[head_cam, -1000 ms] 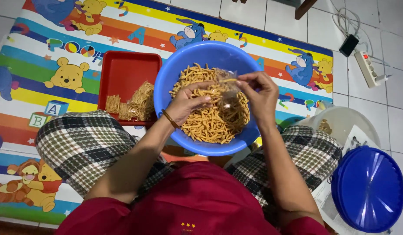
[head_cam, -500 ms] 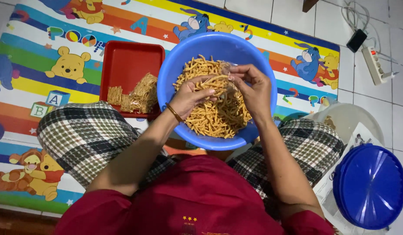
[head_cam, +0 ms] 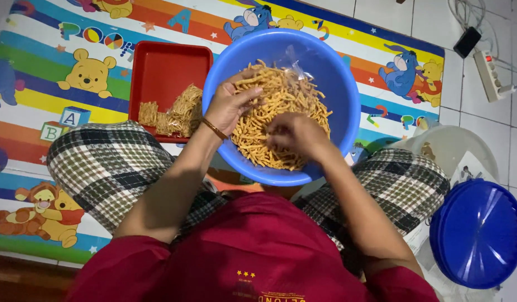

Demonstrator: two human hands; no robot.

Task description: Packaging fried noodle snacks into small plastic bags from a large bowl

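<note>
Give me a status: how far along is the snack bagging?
Done: a few filled clear packets lie in the red square tray. In hand: the left hand holds a clear plastic bag over the round blue plastic basin, and the right hand digs into the orange snack sticks. Left: most of the sticks remain loose in the basin.

One blue basin (head_cam: 337, 84), one red tray (head_cam: 158, 61), one blue lid (head_cam: 476, 235), two hands (head_cam: 228, 103).
</note>
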